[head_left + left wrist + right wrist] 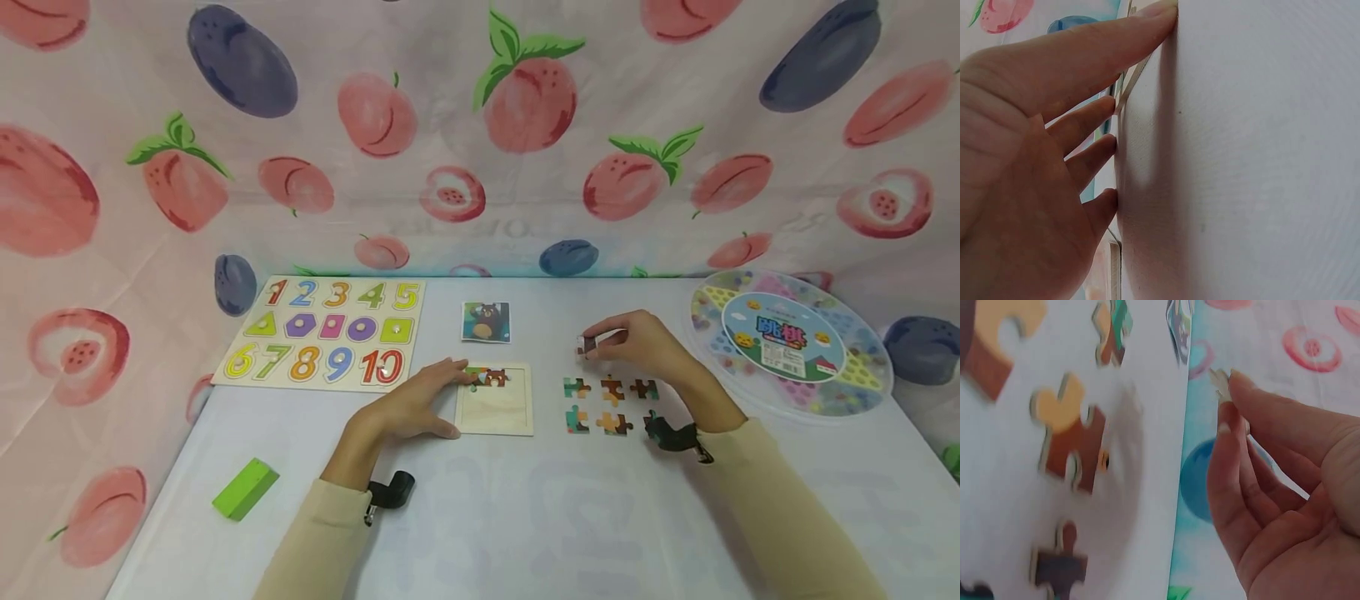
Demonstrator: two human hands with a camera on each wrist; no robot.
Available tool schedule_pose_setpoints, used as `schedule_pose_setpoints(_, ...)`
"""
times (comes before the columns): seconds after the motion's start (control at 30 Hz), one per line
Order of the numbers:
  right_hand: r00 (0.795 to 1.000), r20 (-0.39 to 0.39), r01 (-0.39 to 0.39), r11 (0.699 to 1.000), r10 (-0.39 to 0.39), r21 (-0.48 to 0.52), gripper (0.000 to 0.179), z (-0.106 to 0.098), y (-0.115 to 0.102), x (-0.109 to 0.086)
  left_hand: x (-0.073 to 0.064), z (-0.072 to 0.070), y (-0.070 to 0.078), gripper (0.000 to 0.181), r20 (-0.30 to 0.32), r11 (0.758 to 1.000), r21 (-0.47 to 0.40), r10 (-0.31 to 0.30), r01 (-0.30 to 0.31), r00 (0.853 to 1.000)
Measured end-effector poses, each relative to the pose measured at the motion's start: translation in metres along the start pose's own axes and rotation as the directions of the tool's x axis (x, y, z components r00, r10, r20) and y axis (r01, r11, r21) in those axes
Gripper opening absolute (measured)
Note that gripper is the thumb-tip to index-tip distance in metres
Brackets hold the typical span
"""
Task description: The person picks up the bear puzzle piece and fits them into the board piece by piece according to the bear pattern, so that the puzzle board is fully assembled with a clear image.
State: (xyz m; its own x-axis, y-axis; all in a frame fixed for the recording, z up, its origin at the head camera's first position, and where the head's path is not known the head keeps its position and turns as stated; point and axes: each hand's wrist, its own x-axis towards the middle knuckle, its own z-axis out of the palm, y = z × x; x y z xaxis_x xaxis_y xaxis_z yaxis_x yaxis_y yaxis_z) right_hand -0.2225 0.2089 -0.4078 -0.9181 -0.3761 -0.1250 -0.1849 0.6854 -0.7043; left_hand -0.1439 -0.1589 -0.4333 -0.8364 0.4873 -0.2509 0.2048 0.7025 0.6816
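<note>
Between thumb and fingertips my right hand (641, 343) pinches a jigsaw piece (585, 344), held up above the loose pieces. In the right wrist view only a pale edge of that piece (1221, 384) shows at the fingertips. My left hand (412, 404) lies at the left side of a square wooden puzzle frame (495, 421), fingers extended, fingertips at its upper left edge and thumb by the lower left corner. Fitted pieces (491, 377) fill part of the frame's top row. Several loose jigsaw pieces (612, 388) lie in two rows right of the frame.
A small bear picture card (486, 322) lies behind the frame. At the back left is a number and shape board (318, 333); a green block (245, 489) lies at the front left. A round Chinese checkers box (787, 342) stands at the right, close to my right forearm.
</note>
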Motion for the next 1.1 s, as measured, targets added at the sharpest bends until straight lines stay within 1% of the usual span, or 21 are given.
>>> schedule_pose_setpoints(0.17,0.999,0.02,0.029,0.999,-0.03,0.04,0.029,0.01,-0.009,0.001,0.0,0.0,0.0,0.075,0.002,1.0,0.002,0.005,-0.005,1.0)
schedule_pose_setpoints(0.33,0.999,0.05,-0.002,0.999,0.0,0.053,0.029,0.022,-0.019,0.005,0.0,-0.001,0.0,0.075,0.004,1.0,0.005,-0.002,0.002,1.0)
schedule_pose_setpoints(0.5,0.996,0.086,-0.002,0.997,-0.005,0.075,0.03,0.035,-0.03,0.01,0.0,-0.002,0.001,0.074,0.004,1.0,0.004,0.007,-0.007,1.0)
schedule_pose_setpoints(0.67,0.992,0.12,0.028,0.994,-0.041,0.108,0.029,0.048,-0.04,0.014,0.0,-0.002,0.001,0.074,0.005,1.0,0.001,0.007,-0.007,1.0)
schedule_pose_setpoints(0.73,0.991,0.126,0.04,0.993,-0.054,0.108,0.027,0.054,-0.044,0.016,0.0,-0.002,0.001,0.074,0.005,1.0,0.002,0.002,-0.002,1.0)
schedule_pose_setpoints(0.9,0.99,0.13,0.042,0.996,-0.052,0.078,0.027,0.067,-0.053,0.019,0.001,-0.002,0.001,0.075,0.007,1.0,0.0,-0.008,0.008,1.0)
schedule_pose_setpoints(1.1,0.992,0.109,0.063,0.997,-0.068,0.05,0.026,0.074,-0.059,0.018,0.001,-0.002,0.001,0.075,0.008,1.0,-0.002,-0.014,0.014,1.0)
